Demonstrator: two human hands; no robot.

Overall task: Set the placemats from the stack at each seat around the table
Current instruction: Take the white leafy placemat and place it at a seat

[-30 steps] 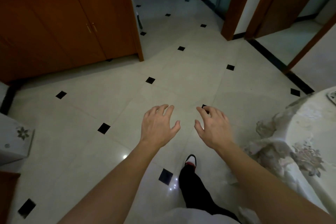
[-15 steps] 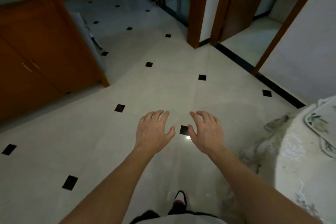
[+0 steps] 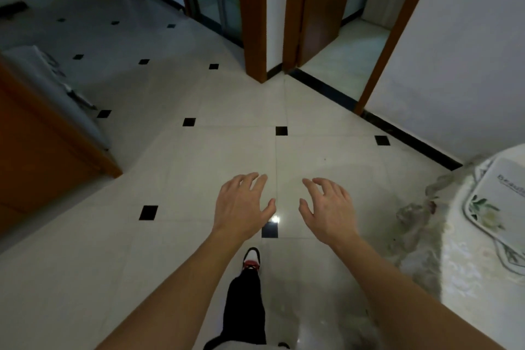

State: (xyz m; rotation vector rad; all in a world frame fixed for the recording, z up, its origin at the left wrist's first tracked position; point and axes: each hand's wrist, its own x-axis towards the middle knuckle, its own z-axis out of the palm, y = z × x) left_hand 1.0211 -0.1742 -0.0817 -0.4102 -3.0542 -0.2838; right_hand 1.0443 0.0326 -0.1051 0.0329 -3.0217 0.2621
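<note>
Placemat at three o'clock, flat on table edge, partly cut off. Left hand and right hand at centre over floor — fingers spread, empty. Probably thin, light, bendy — best pinched at two corners.

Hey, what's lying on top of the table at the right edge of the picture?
A pale lace tablecloth covers the table, and a floral-bordered placemat with printed lettering lies flat on it. The frame cuts off the placemat's right part. The tabletop itself is hidden under the cloth.
</note>
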